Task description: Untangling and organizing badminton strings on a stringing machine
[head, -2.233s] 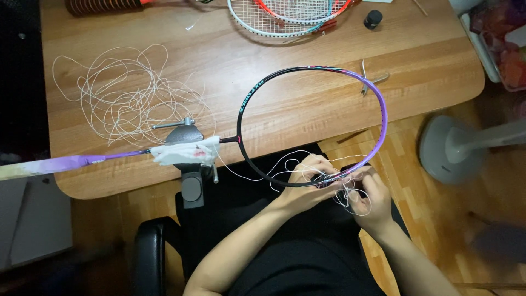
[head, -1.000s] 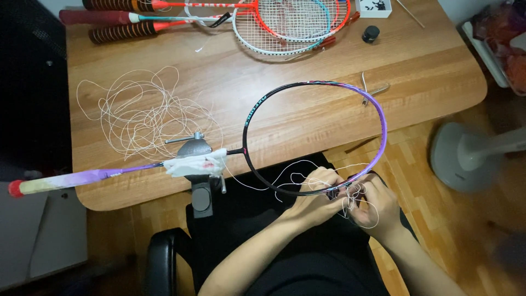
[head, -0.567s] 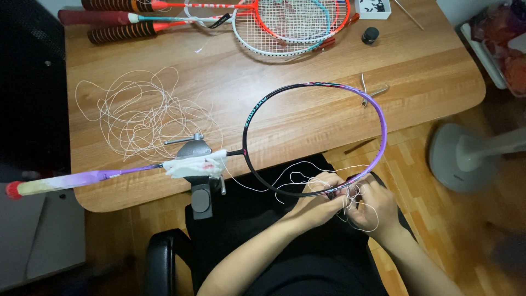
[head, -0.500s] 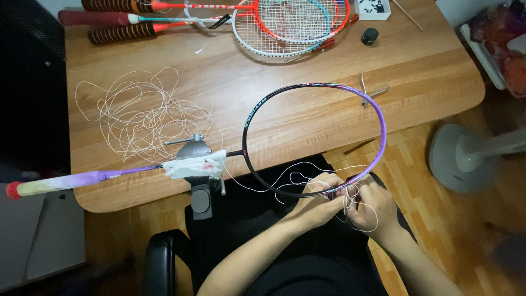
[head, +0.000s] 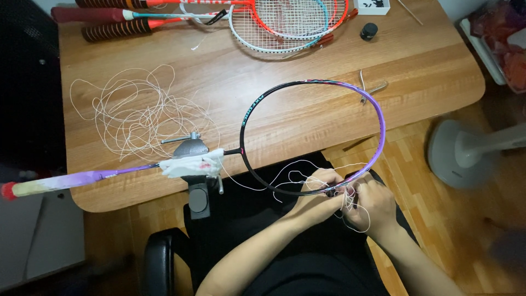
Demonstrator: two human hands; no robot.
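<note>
Counter: I see a brown wooden counter [head: 307,118] with a rounded near edge across the far half of the view; a seated person's lap lies below it.
Frame: an unstrung black-and-purple badminton racket frame [head: 380,118] lies flat, its shaft wrapped in white cloth and gripped by a grey metal clamp [head: 192,151] on the counter's near edge. The head overhangs the lap. I judge it light and stiff but easy to flex, so best steadied at the rim.
Loose cord: a tangled heap of thin white string [head: 131,115] lies on the counter's left, well apart from the hands.
Working string: the same string runs to the near rim of the frame and loops there [head: 296,176]. It looks soft, thin and slippery; I would pinch it close to the rim.
Left hand [head: 316,198]: fingers narrow, pressing the near rim and the string.
Right hand [head: 371,204]: fingers closed on string loops, just right of the left hand, touching the rim.
Far edge: strung red and white rackets [head: 285,19].
Small tool: metal pliers [head: 370,87] beside the frame's far right.
</note>
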